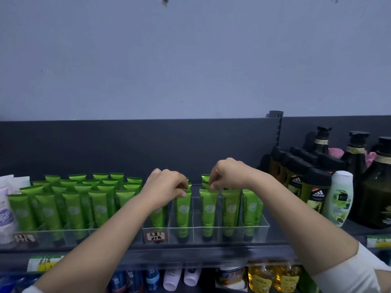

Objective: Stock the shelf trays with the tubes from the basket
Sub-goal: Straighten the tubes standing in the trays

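Dark shelf [211, 249] is spanning the lower frame, carrying clear trays [262, 227] at lower center. Green tubes [74, 210] are standing upright in them. My left hand [167, 187] is pinching the top of the center tube [183, 210]. My right hand [228, 174], fingers curled, is pinching the top of the neighboring tube [208, 208].

The green tubes [183, 210] at mid-frame are smooth plastic with a glossy, faintly metallic sheen, and the clear trays [264, 228] around them are hard transparent plastic. The shelf [190, 251] and the back panel [127, 144] look like dark matt metal, while the wall [190, 60] across the upper frame is matt paint, slightly pitted. At right the dark bottles [317, 193] are glossy plastic and the white bottle [340, 197] satiny — the label [155, 237] on a tray front is paper, the sleeve [359, 273] at lower right white cloth.
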